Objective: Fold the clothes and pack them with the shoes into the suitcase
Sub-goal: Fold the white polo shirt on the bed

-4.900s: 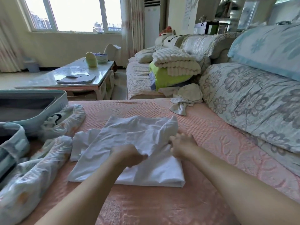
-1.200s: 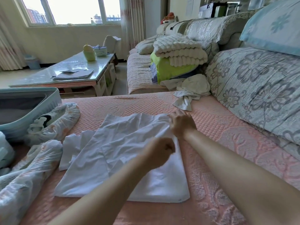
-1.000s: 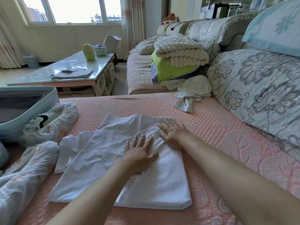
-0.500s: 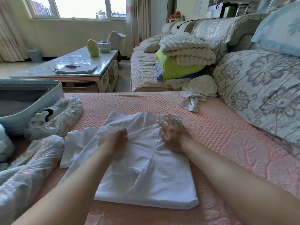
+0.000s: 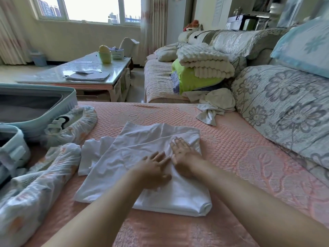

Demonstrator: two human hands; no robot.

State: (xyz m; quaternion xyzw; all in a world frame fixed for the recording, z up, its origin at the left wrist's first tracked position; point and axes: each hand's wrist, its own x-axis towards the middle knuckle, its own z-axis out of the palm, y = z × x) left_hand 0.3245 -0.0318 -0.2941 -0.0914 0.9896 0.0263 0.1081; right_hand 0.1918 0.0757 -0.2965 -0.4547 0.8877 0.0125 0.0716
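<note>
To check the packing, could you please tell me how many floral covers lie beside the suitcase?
2. The far floral cover lies against the suitcase, with a shoe showing inside; the near floral cover lies at the left edge. Others may be hidden.

The garment in the middle is plain white, on a salmon-pink sofa cover with a waffle weave and paler branching motifs towards the right. At the left the suitcase is pale blue with a grey lining, and the shoe covers near it are milky white with faint orange prints. At the right the back cushion is cream with grey flowers and the pillow above it light blue, while farther off a lime-green bundle lies under a cream ribbed blanket.
</note>
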